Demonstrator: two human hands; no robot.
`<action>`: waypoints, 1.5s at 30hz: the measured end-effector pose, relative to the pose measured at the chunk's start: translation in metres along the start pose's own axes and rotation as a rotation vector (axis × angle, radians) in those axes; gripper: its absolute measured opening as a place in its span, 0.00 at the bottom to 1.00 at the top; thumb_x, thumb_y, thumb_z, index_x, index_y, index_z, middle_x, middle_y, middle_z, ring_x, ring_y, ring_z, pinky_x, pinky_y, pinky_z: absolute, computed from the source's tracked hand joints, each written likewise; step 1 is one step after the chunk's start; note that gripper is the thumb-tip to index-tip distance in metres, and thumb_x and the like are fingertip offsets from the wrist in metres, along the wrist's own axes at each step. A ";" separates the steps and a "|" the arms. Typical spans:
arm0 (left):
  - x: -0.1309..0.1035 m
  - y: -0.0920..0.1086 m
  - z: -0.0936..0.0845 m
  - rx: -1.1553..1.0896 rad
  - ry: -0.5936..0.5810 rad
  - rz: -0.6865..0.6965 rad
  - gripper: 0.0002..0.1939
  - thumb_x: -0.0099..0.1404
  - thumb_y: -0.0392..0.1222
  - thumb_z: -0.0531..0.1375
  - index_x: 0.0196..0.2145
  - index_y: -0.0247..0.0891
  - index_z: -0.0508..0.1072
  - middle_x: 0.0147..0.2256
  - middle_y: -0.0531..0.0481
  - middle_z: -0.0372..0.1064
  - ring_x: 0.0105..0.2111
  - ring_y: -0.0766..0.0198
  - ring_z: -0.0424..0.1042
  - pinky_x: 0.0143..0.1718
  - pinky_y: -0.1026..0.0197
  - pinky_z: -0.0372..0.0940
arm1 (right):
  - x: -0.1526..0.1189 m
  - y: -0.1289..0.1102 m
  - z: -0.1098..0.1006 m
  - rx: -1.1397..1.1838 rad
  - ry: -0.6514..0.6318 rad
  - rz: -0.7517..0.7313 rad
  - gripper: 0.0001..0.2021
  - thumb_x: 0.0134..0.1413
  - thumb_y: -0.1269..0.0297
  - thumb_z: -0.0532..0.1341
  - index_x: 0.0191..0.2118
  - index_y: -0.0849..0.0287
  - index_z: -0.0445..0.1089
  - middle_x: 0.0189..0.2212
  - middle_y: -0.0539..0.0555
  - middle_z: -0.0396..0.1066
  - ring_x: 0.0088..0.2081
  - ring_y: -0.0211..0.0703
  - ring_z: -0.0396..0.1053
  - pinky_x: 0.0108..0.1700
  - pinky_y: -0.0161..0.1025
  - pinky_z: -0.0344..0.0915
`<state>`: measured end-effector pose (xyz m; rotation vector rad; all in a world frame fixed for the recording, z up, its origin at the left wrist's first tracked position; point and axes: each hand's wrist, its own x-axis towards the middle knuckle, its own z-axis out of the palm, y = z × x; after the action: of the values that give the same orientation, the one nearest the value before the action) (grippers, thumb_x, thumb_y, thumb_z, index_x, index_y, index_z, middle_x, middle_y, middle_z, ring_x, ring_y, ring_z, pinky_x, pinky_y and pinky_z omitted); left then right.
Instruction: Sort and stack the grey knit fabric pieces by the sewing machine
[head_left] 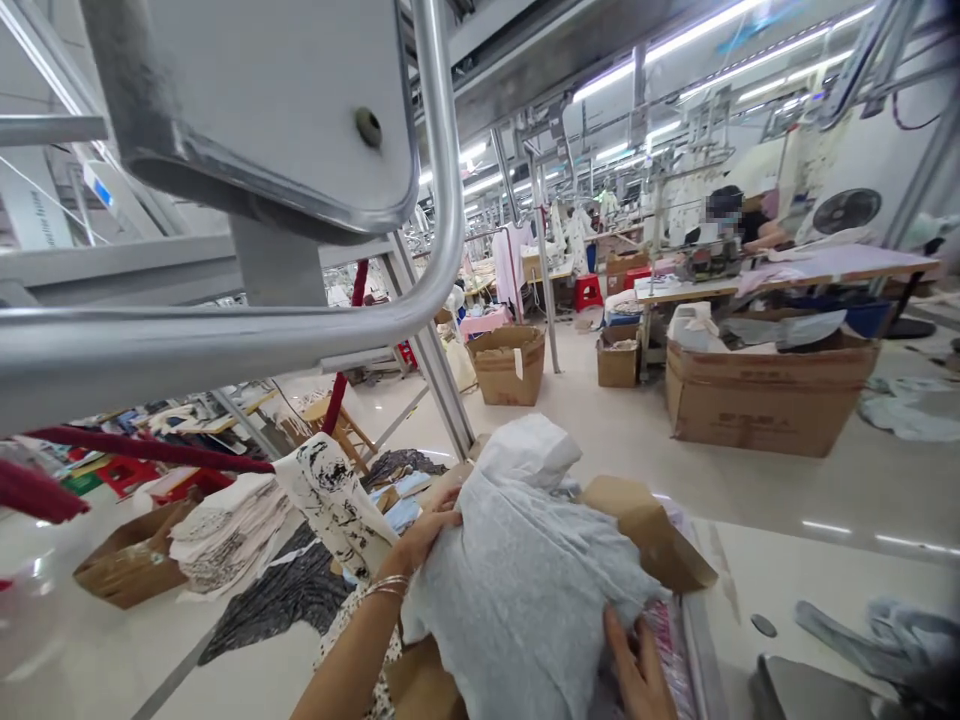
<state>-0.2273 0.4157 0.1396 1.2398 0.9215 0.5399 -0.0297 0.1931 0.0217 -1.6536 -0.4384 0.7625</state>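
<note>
Head view, far left: a red-wrapped bar (pixel 150 448) slants across the left side of the frame, beneath a thick metal tube (pixel 187 345) that bends upward near the upper middle. Under it, at lower left, an open cardboard box (pixel 124 580) stands on the floor, and just beside it rises a stack of pale printed fabric (pixel 232 530). Dark grey fabric (pixel 277 600) lies spread out to its right. Next comes a white strip with black print (pixel 326 480), hanging behind the left forearm.

Toward the lower middle, the left hand (pixel 431 525), with bracelets (pixel 386 588) at its wrist, pinches the left edge of a pale grey cloth (pixel 532 570). This cloth fills the lower centre, rumpled and bunched up at its top. At its lower right edge the right hand (pixel 637 660) touches it with fingers slightly parted; whether they grip it, I cannot tell. A brown cardboard flap (pixel 660 530) sticks out behind the cloth.

Farther right, a large carton (pixel 757 405) holds fabric pieces, and behind it a person (pixel 750 225) sits at a table (pixel 840 262) near a black fan (pixel 847 212). Crumpled grey-blue fabric (pixel 892 635) lies at lower right.
</note>
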 end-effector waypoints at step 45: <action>-0.097 -0.061 0.176 -0.249 0.538 -0.039 0.21 0.58 0.57 0.64 0.40 0.37 0.72 0.38 0.44 0.73 0.45 0.47 0.70 0.52 0.49 0.65 | -0.054 -0.091 -0.048 -0.039 -0.329 -0.129 0.23 0.50 0.40 0.62 0.38 0.56 0.74 0.38 0.57 0.74 0.37 0.49 0.72 0.31 0.38 0.72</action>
<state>-0.1424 0.2244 0.1188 0.8591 1.2785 0.9534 -0.0242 0.1434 0.1266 -1.5219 -0.7889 0.9365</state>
